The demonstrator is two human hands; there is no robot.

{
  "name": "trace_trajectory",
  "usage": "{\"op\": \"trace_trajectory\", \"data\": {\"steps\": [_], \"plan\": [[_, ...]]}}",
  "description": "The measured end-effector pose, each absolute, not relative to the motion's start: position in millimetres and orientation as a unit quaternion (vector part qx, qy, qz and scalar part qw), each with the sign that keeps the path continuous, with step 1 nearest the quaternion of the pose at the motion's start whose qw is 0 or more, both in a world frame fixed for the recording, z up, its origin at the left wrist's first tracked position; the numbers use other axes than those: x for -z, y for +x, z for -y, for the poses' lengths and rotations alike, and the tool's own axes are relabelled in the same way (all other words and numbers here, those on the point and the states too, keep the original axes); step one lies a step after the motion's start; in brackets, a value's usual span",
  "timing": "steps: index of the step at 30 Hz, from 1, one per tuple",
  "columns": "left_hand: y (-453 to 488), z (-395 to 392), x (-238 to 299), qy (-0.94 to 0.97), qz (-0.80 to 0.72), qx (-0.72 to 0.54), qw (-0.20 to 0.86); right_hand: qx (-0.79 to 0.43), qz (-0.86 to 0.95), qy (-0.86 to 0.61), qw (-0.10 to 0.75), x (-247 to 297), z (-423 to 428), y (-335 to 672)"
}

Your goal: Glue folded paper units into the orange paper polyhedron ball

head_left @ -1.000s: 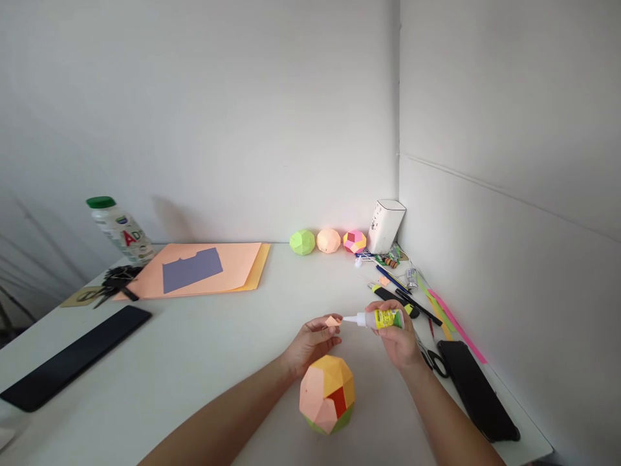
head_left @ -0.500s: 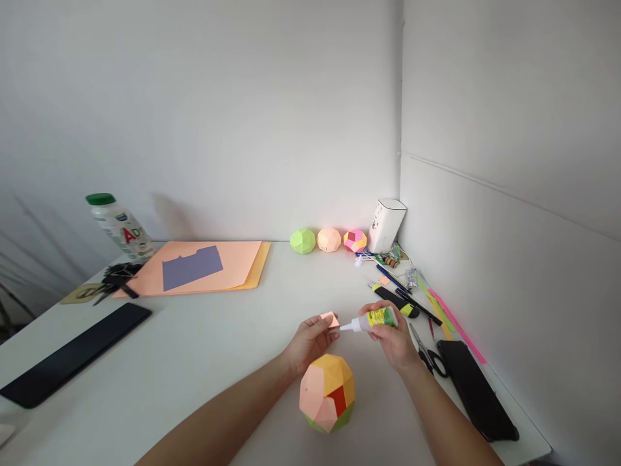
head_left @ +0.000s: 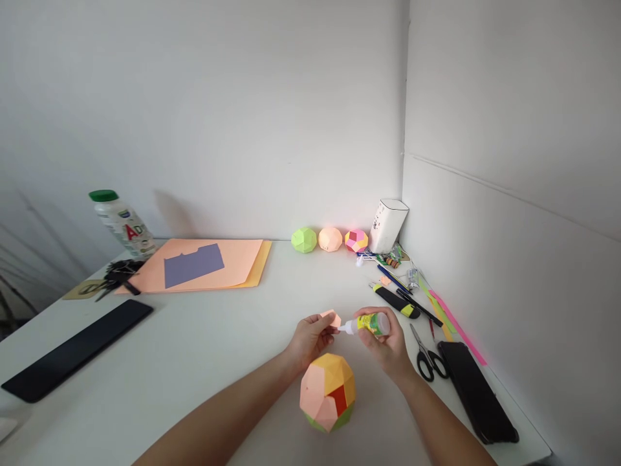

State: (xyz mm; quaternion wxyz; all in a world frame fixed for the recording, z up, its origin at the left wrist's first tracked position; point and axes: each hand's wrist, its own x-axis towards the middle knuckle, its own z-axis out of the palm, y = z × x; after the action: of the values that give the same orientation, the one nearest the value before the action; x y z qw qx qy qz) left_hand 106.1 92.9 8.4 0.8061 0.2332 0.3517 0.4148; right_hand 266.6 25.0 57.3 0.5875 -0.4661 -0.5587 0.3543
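Between the thumb and fingers of my left hand [head_left: 310,340] is a small peach paper piece [head_left: 332,318]. My right hand [head_left: 391,346] is wrapped round a glue bottle [head_left: 372,324] with a yellow and green label. The bottle lies almost level, its white nozzle pointing left at the paper's lower edge; whether the tip touches cannot be made out. Close in front of me stands a faceted paper ball [head_left: 328,393] in yellow, peach, red and green, touched by neither hand.
Three small paper balls [head_left: 330,239] line the wall beside a white box [head_left: 389,225]. On the right lie a cutter [head_left: 395,301], scissors [head_left: 427,356] and a black phone [head_left: 478,391]. Coloured sheets [head_left: 242,262], a white bottle [head_left: 127,226] and a dark flat bar [head_left: 80,349] are left.
The glue bottle has turned in my right hand, its base now facing me more. Its nozzle has shifted slightly left along the paper piece. My left hand has barely moved.
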Motion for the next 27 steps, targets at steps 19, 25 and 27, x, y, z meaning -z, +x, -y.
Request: {"op": "trace_trajectory", "data": {"steps": [19, 25, 27], "plan": [[96.0, -94.8, -18.6, 0.280, -0.324, -0.303, 0.852, -0.340, 0.549, -0.501, 0.576, -54.9, -26.0, 266.2], [96.7, -94.8, -16.6, 0.288, -0.325, -0.301, 0.849, -0.355, 0.526, -0.516, 0.575, -55.2, -27.0, 266.6], [96.6, -94.7, -16.4, 0.290, -0.326, -0.299, 0.849, -0.365, 0.519, -0.516, 0.575, -54.6, -27.4, 266.5]]}}
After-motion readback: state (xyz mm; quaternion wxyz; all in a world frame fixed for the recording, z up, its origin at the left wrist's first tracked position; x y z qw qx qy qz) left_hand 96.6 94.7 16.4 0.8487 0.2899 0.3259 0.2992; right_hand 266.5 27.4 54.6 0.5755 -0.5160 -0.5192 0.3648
